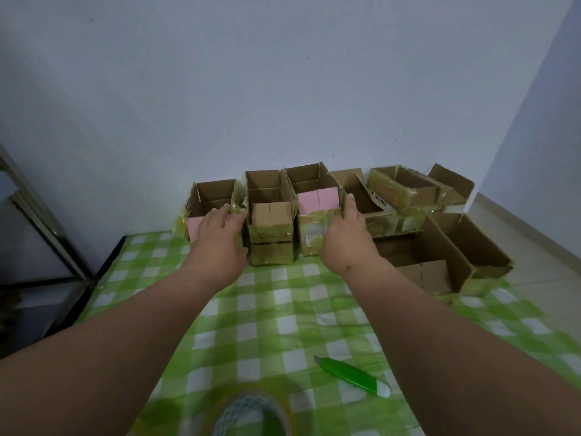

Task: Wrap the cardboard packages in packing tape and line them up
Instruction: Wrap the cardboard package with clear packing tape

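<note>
- Against the far wall: open-topped taped boxes [272, 221] in a row, long axes pointing wallward.
- Flanking two boxes: left hand [220, 237] and right hand [344, 237], fingers straight, pressing outer sides.
- On one flap: barcode label [379, 199], unreadable.

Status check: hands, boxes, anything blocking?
Left hand open against the leftmost box; right hand open against the pink-flapped box. Boxes lined up along the wall. Green cutter and tape roll lie near, clear of the row.
</note>
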Action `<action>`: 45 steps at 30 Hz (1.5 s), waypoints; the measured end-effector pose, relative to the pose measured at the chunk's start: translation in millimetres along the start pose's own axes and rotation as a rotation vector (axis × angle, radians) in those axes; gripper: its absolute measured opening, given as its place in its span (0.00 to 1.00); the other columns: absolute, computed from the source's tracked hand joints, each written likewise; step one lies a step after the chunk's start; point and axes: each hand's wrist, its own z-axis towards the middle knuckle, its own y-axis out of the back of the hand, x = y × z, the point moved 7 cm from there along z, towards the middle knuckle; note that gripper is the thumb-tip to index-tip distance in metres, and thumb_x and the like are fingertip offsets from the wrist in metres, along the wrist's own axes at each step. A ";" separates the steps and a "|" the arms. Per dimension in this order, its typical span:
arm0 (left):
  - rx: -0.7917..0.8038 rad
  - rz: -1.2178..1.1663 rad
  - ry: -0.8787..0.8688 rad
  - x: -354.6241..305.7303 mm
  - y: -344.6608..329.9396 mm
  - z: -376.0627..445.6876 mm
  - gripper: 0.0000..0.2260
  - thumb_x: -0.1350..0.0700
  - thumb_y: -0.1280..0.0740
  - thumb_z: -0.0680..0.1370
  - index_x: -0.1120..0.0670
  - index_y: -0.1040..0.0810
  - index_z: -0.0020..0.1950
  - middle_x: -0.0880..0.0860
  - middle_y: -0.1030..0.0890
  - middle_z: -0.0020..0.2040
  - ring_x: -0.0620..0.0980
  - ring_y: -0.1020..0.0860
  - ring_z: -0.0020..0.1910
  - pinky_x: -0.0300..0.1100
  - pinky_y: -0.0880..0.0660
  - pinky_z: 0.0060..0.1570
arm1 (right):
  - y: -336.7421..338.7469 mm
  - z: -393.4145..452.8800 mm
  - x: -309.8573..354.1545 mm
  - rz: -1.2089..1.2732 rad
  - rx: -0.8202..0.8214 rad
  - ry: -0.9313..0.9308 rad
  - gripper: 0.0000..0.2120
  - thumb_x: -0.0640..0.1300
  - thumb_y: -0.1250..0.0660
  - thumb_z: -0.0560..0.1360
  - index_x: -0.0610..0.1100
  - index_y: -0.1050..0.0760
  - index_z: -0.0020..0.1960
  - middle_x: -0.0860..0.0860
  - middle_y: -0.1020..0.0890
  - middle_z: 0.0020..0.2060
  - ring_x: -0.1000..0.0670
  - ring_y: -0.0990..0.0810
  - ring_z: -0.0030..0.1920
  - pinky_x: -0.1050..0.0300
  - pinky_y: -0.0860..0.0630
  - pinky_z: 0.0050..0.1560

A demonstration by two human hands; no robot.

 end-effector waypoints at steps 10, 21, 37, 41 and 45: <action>-0.050 -0.056 0.040 1.0 19.9 -11.2 0.32 0.56 0.32 0.78 0.54 0.43 0.78 0.54 0.47 0.80 0.53 0.50 0.79 0.50 0.50 0.77 | 38.5 -21.8 -0.3 -0.113 -0.185 0.001 0.22 0.48 0.38 0.75 0.47 0.30 0.69 0.46 0.44 0.77 0.41 0.46 0.76 0.41 0.43 0.73; -0.006 -0.017 0.020 -34.2 21.9 -41.7 0.32 0.50 0.32 0.78 0.52 0.41 0.78 0.54 0.49 0.80 0.54 0.50 0.79 0.52 0.45 0.76 | 45.1 -82.6 -56.2 -0.186 0.050 -0.224 0.23 0.48 0.38 0.70 0.45 0.32 0.64 0.46 0.24 0.61 0.42 0.29 0.64 0.41 0.40 0.69; 0.095 0.057 0.014 -61.4 6.3 -60.9 0.29 0.49 0.34 0.78 0.51 0.39 0.77 0.53 0.46 0.80 0.55 0.45 0.78 0.54 0.41 0.74 | 40.3 -92.2 -51.3 -0.099 -0.035 0.016 0.10 0.42 0.39 0.78 0.43 0.27 0.58 0.45 0.23 0.57 0.43 0.28 0.58 0.53 0.36 0.48; 0.099 0.102 0.005 -66.7 2.1 -57.4 0.30 0.48 0.34 0.78 0.50 0.40 0.78 0.53 0.44 0.80 0.54 0.45 0.78 0.54 0.40 0.73 | 39.2 -90.3 -54.4 -0.093 -0.064 0.016 0.25 0.63 0.42 0.78 0.46 0.27 0.65 0.47 0.23 0.60 0.43 0.29 0.62 0.45 0.31 0.59; 0.106 0.106 -0.012 -77.7 3.2 -46.2 0.30 0.48 0.35 0.79 0.49 0.41 0.78 0.52 0.45 0.80 0.54 0.46 0.78 0.53 0.42 0.74 | 66.5 -84.9 -63.0 -0.084 -0.305 -0.019 0.22 0.61 0.48 0.78 0.50 0.24 0.60 0.50 0.23 0.59 0.45 0.31 0.62 0.42 0.38 0.61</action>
